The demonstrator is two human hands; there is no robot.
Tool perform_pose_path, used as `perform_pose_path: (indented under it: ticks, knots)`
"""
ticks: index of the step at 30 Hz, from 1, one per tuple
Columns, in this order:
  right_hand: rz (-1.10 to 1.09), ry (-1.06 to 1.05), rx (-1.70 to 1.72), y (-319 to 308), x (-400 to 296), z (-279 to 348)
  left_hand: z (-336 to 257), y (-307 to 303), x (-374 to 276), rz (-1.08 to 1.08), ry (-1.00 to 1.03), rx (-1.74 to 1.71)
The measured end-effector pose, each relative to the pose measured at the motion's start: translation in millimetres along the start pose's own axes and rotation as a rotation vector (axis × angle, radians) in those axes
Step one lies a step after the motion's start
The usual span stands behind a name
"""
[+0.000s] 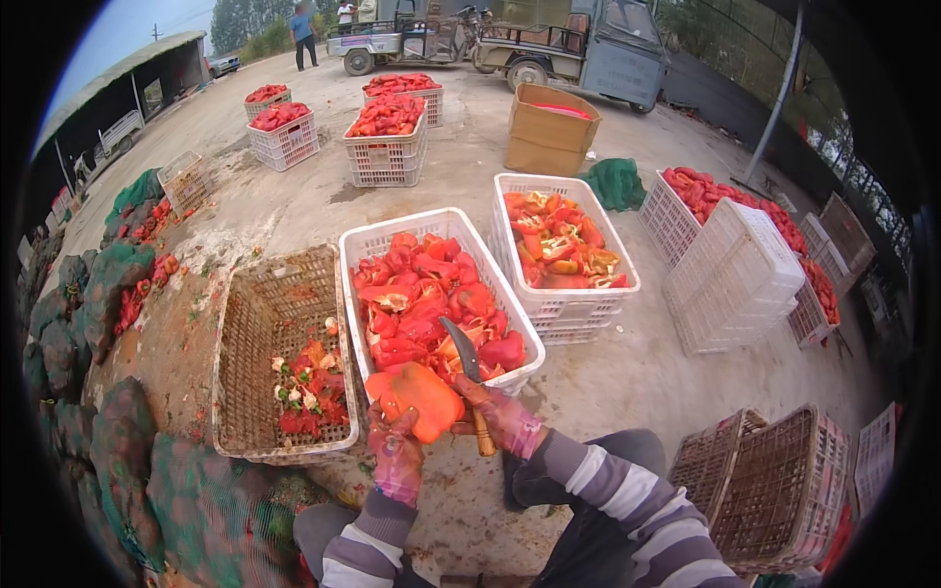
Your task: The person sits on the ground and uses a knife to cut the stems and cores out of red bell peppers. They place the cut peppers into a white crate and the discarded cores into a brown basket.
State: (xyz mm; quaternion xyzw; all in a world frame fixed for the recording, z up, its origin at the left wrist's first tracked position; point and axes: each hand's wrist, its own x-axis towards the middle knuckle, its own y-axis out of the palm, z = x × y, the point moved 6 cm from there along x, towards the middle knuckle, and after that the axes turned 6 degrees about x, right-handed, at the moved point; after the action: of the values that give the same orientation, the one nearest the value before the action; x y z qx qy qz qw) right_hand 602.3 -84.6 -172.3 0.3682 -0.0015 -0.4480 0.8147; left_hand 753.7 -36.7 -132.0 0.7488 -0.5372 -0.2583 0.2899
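Note:
My left hand (398,445), in a thin stained glove, grips an orange-red bell pepper (416,400) over the near edge of a white plastic crate (531,345). My right hand (507,419) is closed around the wooden handle of a knife with a curved dark blade (463,349). The blade points away from me over cut red pepper pieces (419,298) filling the crate. Left of it, a dirt-stained crate (246,353) holds cores, green stems and red scraps (312,389). To the right, another white crate (581,305) carries pepper halves, some showing pale insides.
Green mesh sacks (206,507) line the left side. Stacked white crates (728,275) and brown-stained crates (772,481) stand at right. Further off are pepper-filled crates (386,158), a cardboard box (551,136), cargo tricycles (566,55) and a standing person (302,33).

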Motion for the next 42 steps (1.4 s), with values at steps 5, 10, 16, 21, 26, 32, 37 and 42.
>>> perform_pose_path:
  ticks: [5,10,16,21,26,32,37,42]
  knots:
    - [0.042,0.004,0.016,11.9,-11.0,-1.3,5.3,6.9,-6.1,0.026,-0.005,0.164]
    - [-0.075,-0.003,0.077,24.1,-15.7,15.2,4.9,4.8,-3.0,0.091,-0.021,0.267]
    - [-0.197,0.02,0.084,7.4,-20.2,24.6,17.3,-16.5,7.2,0.267,0.037,0.046]
    - [-0.348,-0.313,0.281,-20.7,-36.2,83.3,22.0,-28.0,6.8,0.151,-0.044,0.146]
    - [-0.525,-0.709,0.153,-62.8,-31.5,202.3,1.2,-20.8,5.4,0.092,-0.066,0.125]
    - [-0.794,-0.622,-0.115,-176.9,-12.4,264.1,11.8,-35.6,10.2,0.151,0.001,0.224]
    - [-0.687,-0.46,-0.129,-168.9,-14.7,199.8,-0.6,-34.0,10.5,0.082,-0.027,0.384]
    - [-0.143,-0.169,-0.24,-55.9,-19.4,114.9,11.0,-36.6,8.0,0.134,-0.004,0.43]
